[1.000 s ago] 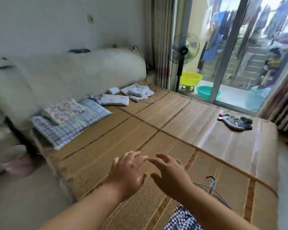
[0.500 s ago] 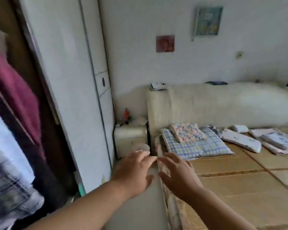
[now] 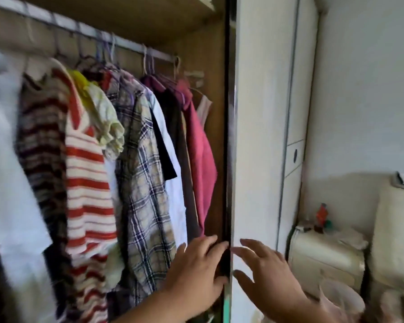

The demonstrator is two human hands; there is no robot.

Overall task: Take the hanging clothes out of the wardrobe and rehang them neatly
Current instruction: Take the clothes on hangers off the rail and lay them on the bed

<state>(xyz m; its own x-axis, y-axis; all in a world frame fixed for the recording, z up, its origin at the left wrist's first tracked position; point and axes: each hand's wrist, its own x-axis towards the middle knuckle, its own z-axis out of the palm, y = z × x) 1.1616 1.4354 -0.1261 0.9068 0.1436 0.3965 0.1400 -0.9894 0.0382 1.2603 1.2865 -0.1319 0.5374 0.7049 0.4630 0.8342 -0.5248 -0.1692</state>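
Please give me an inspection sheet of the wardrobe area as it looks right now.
Surface: open wardrobe, rail across the top.
Job's things: clothes on hangers along the rail: red striped top, plaid shirt, pink garment; none taken out.
Clutter: small red item on the cream bedside cabinet.
Hands: left hand open near the garment hems; right hand open before the white door; both empty.
Cables: nothing seen.
Surroundings: white wall, padded headboard at right.
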